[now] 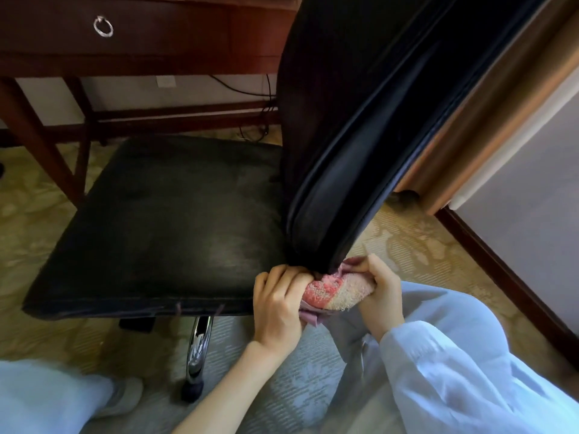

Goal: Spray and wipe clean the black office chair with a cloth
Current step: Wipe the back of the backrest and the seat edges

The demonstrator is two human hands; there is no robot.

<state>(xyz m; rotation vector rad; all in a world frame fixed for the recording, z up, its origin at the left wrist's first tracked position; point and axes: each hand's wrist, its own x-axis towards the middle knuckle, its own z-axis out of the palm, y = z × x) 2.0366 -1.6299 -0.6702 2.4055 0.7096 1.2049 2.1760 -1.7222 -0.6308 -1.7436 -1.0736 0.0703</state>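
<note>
Gripping the rolled cloth point(336, 294) with both fists, left hand point(277, 303) and right hand point(380, 292) at its ends, I hold its long axis crosswise just under the backrest point(360, 136) corner.

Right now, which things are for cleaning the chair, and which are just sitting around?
For the job:
- black office chair
- pink and cream cloth
- left hand and right hand, both gripping the cloth

Just there:
- wooden desk with ring-pull drawer
- black cables
- patterned carpet
</note>
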